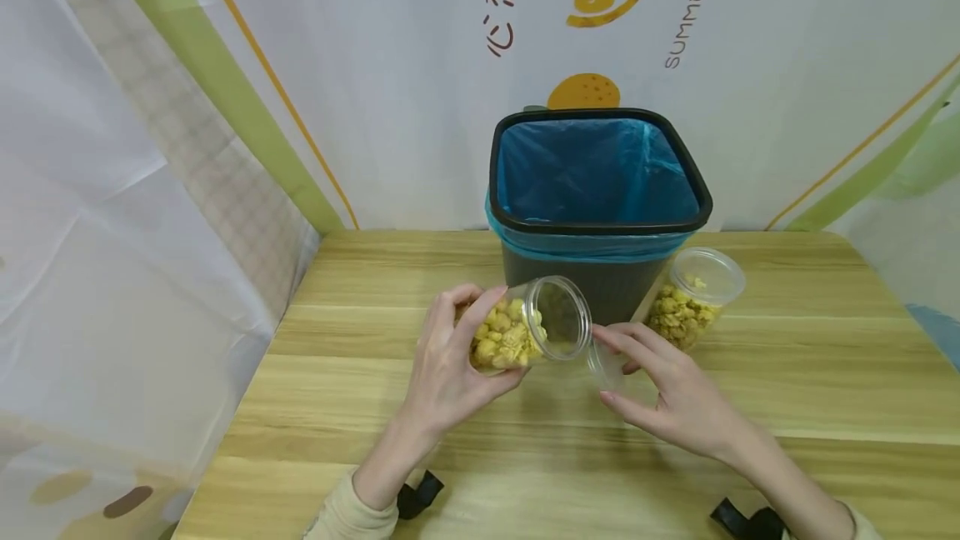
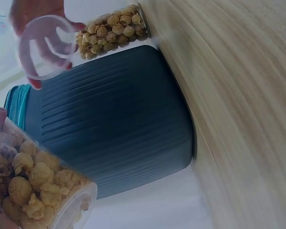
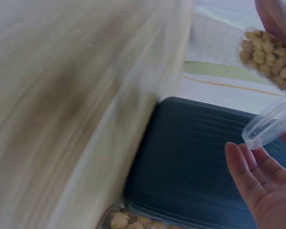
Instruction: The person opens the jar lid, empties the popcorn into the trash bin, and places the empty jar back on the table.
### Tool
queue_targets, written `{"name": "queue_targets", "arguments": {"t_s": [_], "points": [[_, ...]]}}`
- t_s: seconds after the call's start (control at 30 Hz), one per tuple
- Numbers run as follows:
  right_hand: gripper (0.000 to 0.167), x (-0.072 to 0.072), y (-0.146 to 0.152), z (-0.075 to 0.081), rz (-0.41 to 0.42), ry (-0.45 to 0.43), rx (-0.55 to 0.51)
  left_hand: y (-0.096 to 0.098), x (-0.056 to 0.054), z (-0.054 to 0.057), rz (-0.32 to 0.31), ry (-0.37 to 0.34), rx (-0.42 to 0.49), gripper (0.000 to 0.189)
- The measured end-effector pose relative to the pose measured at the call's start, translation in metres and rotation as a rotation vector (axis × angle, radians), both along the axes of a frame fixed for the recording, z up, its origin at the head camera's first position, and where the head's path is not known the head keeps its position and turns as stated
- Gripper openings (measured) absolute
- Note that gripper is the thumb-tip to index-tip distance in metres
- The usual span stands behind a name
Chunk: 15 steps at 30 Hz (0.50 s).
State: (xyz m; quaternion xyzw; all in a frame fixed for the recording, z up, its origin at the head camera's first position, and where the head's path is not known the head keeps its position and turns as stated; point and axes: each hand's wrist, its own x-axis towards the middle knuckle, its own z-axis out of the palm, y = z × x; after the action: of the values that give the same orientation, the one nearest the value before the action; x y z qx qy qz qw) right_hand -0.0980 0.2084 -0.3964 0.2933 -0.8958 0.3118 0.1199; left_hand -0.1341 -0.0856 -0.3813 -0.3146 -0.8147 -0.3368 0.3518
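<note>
In the head view, my left hand grips a clear plastic jar of yellow popcorn from its side. That jar is tilted well over, its uncovered mouth facing right. A clear round lid is held at the fingertips of my right hand, just right of the jar's mouth. From the left wrist view, the lid stands on edge before the right hand's fingers, while the popcorn lies inside the tilted jar. The right wrist view shows the lid resting against the fingers; the exact pinch is partly hidden.
Behind the hands stands a dark ribbed trash bin with a blue liner. A second clear jar of popcorn stands at the bin's right side. The wooden table meets a printed curtain at the back.
</note>
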Motion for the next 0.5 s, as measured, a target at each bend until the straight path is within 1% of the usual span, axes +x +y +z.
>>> {"name": "queue_targets", "arguments": {"t_s": [0.2,0.37,0.5], "points": [[0.071,-0.001,-0.002,-0.015,0.004,-0.032,0.109,-0.001,0.000,0.001,0.011,0.007,0.022,0.095],[0.071,-0.003,-0.005,-0.027,0.036,0.010,0.212,-0.002,0.000,0.002,0.012,0.013,0.027,0.094],[0.071,-0.001,-0.008,-0.035,0.067,0.035,0.293,-0.002,0.000,0.003,0.014,0.014,0.032,0.092]]}}
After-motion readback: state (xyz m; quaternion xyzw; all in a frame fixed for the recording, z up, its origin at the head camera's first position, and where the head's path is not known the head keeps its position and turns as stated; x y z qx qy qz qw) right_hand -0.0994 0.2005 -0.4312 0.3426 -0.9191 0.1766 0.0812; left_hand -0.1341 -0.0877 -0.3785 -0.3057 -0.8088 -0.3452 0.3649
